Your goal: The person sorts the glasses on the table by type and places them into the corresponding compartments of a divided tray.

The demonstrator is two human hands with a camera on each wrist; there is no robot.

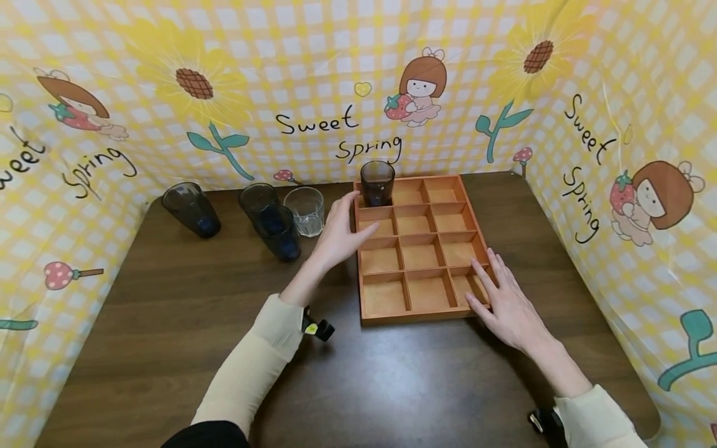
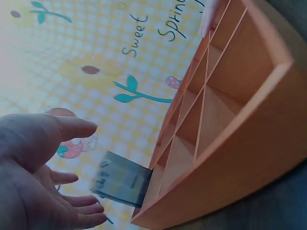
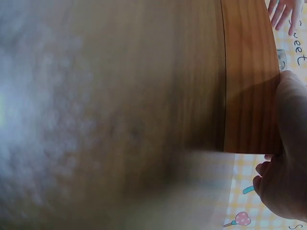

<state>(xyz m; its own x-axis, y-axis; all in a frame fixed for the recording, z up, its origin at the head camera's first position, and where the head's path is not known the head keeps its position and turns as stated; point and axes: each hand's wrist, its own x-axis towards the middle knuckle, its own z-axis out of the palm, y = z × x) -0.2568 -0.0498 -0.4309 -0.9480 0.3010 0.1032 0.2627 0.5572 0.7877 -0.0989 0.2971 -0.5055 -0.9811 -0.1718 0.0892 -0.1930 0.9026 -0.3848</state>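
Left hand (image 1: 338, 231): relaxed, fingers extended and parted, gripping nothing. Fingertips just beside a smoky tumbler (image 1: 378, 182); thumb out over the tray's left side. Tumbler is smooth tinted glass, see-through, round rim, standing in the far-left compartment of the wooden tray (image 1: 417, 316).

Tray: rectangular, orange-brown wood, straight grain showing on the outer wall in the right wrist view. Thin upright dividers, twelve roughly square cells, three across by four deep, paler floors. Lies flat on the table (image 1: 185, 323), right of the other glasses.

Right hand (image 1: 506, 308): fingers fairly straight, resting at the tray's near-right corner, thumb and index over the corner cell, other fingers along the outer side. Not clenched.

Left of tray: clear glass (image 1: 305, 214), faceted toward the base; next to it two dark tumblers (image 1: 284, 239), overlapping in view, can't tell if touching. Another dark tumbler (image 1: 190, 208) well apart, far left, bluish base.

Table: dark brown, wood-grain surface, glossy patch in front. Surround: creased yellow-white checked cloth (image 1: 313, 68), printed flowers and lettering.
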